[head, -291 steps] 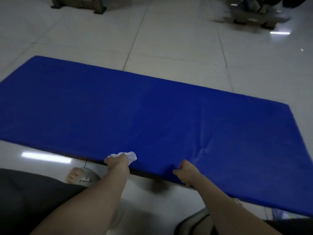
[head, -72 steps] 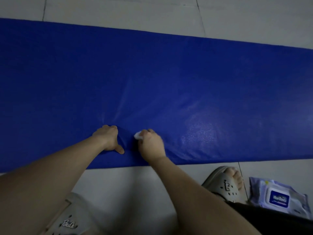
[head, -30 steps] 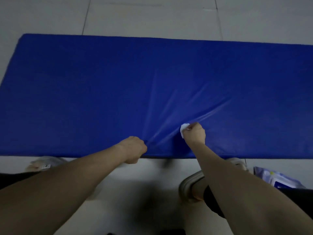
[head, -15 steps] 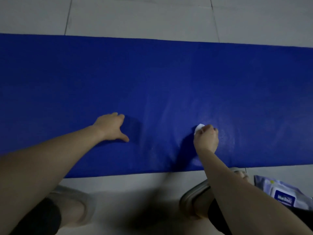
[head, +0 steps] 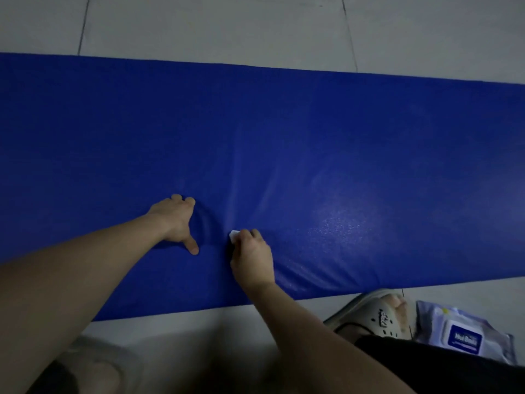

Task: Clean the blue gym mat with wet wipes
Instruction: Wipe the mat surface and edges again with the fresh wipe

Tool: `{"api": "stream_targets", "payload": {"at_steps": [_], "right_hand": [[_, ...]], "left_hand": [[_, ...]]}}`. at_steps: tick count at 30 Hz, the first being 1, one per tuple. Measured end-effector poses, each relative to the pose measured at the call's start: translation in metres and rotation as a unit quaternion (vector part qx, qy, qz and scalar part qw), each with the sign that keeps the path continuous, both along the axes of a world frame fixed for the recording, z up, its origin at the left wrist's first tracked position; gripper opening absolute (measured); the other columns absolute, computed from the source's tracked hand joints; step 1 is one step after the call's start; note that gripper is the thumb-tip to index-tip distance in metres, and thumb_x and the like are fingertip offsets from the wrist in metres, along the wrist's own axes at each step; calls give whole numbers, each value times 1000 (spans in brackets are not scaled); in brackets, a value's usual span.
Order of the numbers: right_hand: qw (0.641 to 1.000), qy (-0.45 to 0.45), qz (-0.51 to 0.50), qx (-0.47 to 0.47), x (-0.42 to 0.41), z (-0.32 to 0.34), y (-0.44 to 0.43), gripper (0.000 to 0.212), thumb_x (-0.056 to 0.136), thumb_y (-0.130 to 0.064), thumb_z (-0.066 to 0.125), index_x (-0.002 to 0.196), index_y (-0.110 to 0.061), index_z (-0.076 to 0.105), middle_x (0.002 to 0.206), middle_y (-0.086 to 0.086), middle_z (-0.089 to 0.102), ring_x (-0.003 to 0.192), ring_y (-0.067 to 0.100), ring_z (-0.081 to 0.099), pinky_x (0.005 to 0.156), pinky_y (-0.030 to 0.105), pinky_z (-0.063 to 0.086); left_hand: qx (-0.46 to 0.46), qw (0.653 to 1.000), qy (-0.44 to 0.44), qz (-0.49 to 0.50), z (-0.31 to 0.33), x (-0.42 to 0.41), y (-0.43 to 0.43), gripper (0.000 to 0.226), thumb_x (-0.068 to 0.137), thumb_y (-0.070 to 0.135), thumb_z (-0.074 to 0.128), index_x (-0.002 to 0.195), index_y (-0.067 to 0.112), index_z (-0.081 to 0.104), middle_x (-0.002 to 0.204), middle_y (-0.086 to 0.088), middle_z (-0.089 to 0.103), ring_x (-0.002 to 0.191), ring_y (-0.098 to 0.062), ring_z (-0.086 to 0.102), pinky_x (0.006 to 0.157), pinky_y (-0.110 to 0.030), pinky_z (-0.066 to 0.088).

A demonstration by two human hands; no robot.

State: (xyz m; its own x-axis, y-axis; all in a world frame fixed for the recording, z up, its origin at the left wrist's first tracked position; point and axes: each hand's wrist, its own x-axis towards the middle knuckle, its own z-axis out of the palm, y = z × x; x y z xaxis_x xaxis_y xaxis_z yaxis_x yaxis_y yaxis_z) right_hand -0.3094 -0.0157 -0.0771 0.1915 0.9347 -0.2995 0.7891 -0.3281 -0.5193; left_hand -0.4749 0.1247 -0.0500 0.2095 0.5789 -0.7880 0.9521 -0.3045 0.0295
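Note:
The blue gym mat lies flat on the tiled floor and runs across the whole view. My right hand grips a small white wet wipe and holds it down on the mat near the front edge. Only a corner of the wipe shows past my fingers. My left hand presses on the mat just to the left, fingers bent and thumb stretched out, and the cover wrinkles between the two hands. A damp sheen lies on the mat to the right of the wipe.
A pack of wet wipes lies on the floor at the lower right, beside my right foot in a light clog. My left foot is at the lower left. Grey floor tiles stretch beyond the mat.
My right hand has drawn the wipe leftward, close to my left hand. The left hand still bears on the mat, which now wrinkles between them. The view has shifted slightly.

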Motion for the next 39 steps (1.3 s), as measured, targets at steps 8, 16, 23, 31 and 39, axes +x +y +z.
{"api": "stream_targets", "payload": {"at_steps": [8, 16, 23, 31, 39], "right_hand": [[982, -103, -153, -39, 139, 4, 5, 25, 96, -22, 59, 110, -4, 50, 114, 20, 60, 101, 39, 61, 78, 40, 44], [958, -56, -282, -5, 131, 1, 19, 18, 99, -18, 53, 105, -3, 63, 104, 18, 67, 96, 36, 62, 74, 30, 36], [999, 21, -41, 13, 4, -2, 45, 20, 96, -12, 49, 104, -12, 67, 103, 11, 67, 89, 30, 64, 74, 33, 43], [993, -103, -55, 24, 90, -5, 55, 12, 99, -10, 49, 101, -1, 57, 104, 21, 62, 93, 40, 62, 70, 41, 47], [955, -124, -263, -50, 195, 3, 50, 13, 100, -17, 47, 97, -5, 50, 105, 23, 63, 83, 31, 49, 69, 34, 33]], "left_hand": [[-10, 1000, 5, 21, 5, 4, 1, 129, 44, 68, 92, 147, 19, 31, 136, -3, 42, 118, -22, 50, 91, -36, 52], [-4, 1000, 6, 5, 6, 5, 1, 120, 43, 71, 91, 138, 19, 39, 124, -2, 46, 105, -20, 53, 85, -35, 55], [1, 1000, 9, 0, 6, 4, 2, 113, 41, 72, 91, 129, 20, 43, 111, 2, 44, 97, -18, 52, 79, -33, 53], [1, 1000, 3, 7, 5, 3, 1, 118, 43, 70, 91, 136, 20, 40, 124, -1, 46, 98, -18, 48, 76, -31, 49], [5, 1000, 0, 5, 6, 5, 0, 119, 45, 70, 91, 139, 19, 39, 128, -2, 47, 112, -20, 53, 80, -31, 48]]}}
